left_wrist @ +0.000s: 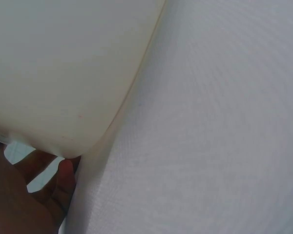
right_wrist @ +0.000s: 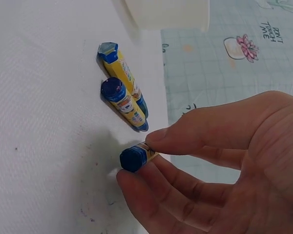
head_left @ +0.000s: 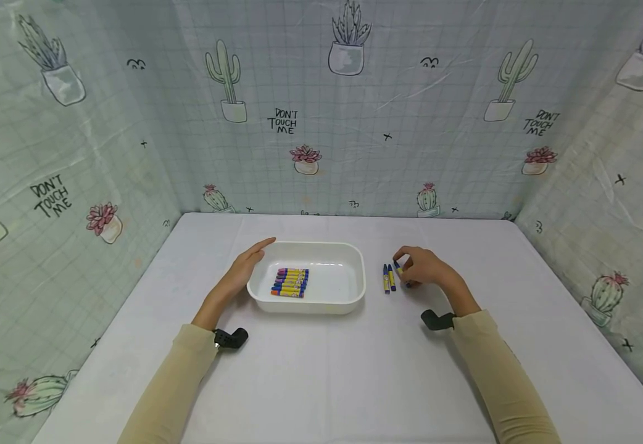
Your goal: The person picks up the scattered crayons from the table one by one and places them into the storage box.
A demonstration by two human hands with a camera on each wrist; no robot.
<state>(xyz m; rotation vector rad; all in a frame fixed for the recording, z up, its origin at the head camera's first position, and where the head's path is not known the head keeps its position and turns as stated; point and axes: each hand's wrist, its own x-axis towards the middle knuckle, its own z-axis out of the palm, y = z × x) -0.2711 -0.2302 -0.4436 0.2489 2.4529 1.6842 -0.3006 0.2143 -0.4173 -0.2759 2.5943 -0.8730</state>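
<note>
My left hand (head_left: 240,271) rests against the left side of a white plastic tray (head_left: 313,307). In the left wrist view its fingertips touch the tray's outer wall (left_wrist: 63,87). Inside the tray, left of its middle, several yellow-wrapped crayons (head_left: 290,283) lie side by side in a row. Right of the tray, my right hand (head_left: 429,268) pinches a dark blue-ended crayon (right_wrist: 136,156) between thumb and fingers, low over the table. Just left of that hand, two more yellow-wrapped crayons (head_left: 385,280) lie nearly parallel on the table; the right wrist view shows their blue ends.
A white cloth covers the table (head_left: 321,376). Light green sheeting (head_left: 388,166) printed with cacti rises at the back and both sides. Each wrist wears a black camera mount (head_left: 437,320).
</note>
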